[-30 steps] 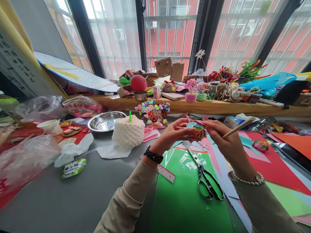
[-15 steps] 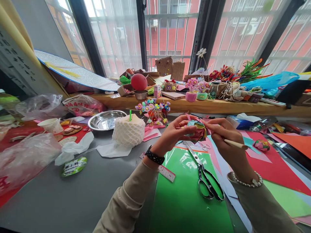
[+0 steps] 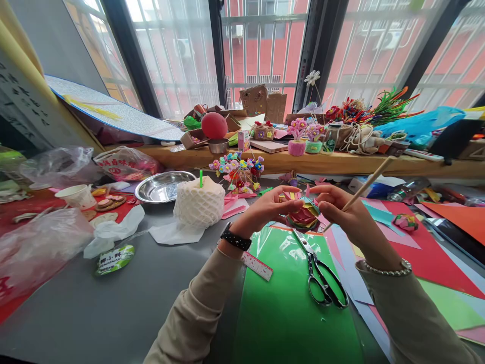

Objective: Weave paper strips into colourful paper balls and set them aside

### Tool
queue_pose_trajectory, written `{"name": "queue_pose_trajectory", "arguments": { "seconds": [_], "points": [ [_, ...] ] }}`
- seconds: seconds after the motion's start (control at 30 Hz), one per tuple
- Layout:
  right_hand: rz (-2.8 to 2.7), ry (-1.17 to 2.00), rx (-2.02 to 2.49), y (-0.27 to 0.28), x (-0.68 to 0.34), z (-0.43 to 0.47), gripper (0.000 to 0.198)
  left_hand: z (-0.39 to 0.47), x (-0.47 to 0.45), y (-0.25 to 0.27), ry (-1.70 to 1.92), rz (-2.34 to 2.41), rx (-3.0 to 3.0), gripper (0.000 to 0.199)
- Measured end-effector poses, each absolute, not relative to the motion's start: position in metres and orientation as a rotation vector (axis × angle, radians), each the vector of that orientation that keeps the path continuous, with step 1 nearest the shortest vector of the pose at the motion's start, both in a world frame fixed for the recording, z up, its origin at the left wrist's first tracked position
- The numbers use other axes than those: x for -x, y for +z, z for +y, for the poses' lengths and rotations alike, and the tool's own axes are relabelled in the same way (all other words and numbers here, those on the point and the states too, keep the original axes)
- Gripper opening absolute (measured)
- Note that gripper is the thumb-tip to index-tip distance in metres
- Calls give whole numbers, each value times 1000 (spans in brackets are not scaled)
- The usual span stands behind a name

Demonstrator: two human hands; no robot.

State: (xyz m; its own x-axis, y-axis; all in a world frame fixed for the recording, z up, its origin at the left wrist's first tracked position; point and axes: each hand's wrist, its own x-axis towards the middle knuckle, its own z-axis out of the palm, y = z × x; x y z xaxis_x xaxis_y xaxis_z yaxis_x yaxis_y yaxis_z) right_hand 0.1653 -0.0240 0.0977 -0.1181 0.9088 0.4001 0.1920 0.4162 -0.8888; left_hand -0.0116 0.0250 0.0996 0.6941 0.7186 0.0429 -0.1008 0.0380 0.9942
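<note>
My left hand [image 3: 271, 211] grips a folded paper flower [image 3: 302, 218] with red, yellow and teal petals, its fingers closed around the left side. On the other side, my right hand [image 3: 346, 210] holds a thin wooden stick [image 3: 369, 183], which slants up to the right past the knuckles. The right forefinger and thumb are close to the flower's upper edge, where a pink paper tip stands up. Below lie black-handled scissors [image 3: 326, 283], shut, on a green sheet [image 3: 288, 313]. A short printed ruler [image 3: 257, 265] rests at that sheet's left edge.
Farther left stand a white net-wrapped roll [image 3: 199, 205] and a steel bowl [image 3: 151, 188]. A small paper flower [image 3: 405, 221] sits on red paper [image 3: 439, 253] at right. Crafts, a red balloon [image 3: 214, 125] and pots crowd the wooden sill [image 3: 182, 161].
The stick has swung from lying low under my right hand to pointing up and right. The flower has turned and dropped slightly, and my right hand has shifted with it.
</note>
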Motion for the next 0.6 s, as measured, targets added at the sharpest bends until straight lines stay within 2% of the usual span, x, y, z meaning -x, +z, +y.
{"name": "queue_pose_trajectory", "arguments": {
  "seconds": [0.23,0.43,0.6],
  "points": [
    [-1468,732,917,95,-166,-22,30,19,10,106,823,569,-1328,51],
    [-1435,605,939,97,-164,-23,30,13,8,107,967,431,-1534,71],
    [-1459,451,890,96,-164,-24,30,13,5,104,1109,414,-1678,70]
  ]
}}
